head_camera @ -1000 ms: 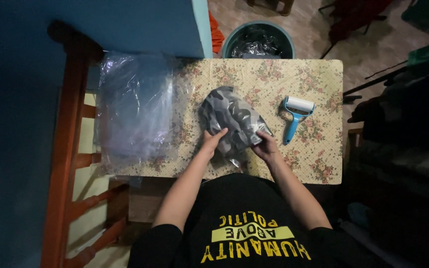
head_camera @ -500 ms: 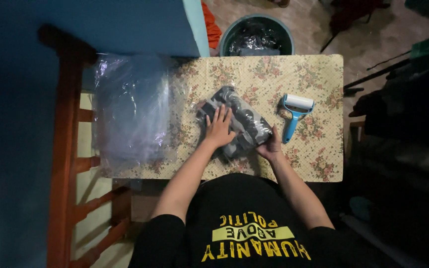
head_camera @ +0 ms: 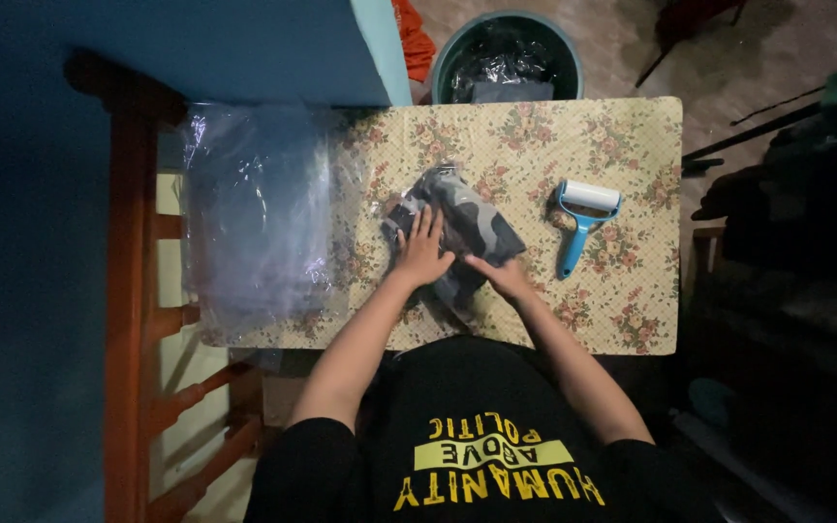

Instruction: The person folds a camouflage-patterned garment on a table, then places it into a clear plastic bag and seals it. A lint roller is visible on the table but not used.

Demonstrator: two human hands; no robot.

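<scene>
A folded grey camouflage garment (head_camera: 467, 225) lies in the middle of a table with a floral cloth (head_camera: 622, 145). My left hand (head_camera: 422, 250) presses flat on the garment's near left part, fingers spread. At the garment's near right edge rests my right hand (head_camera: 503, 276), fingers against the fabric. A blue-handled lint roller (head_camera: 581, 221) lies on the cloth to the right of the garment, apart from both hands.
A stack of clear plastic bags (head_camera: 259, 218) covers the table's left end. A dark round bin (head_camera: 508, 56) lined with a plastic bag stands beyond the far edge. A red wooden chair (head_camera: 138, 291) stands at the left, and dark furniture at the right.
My left hand has slid from the garment's near edge up onto its top. My right hand has moved in toward the near corner. The garment looks flatter.
</scene>
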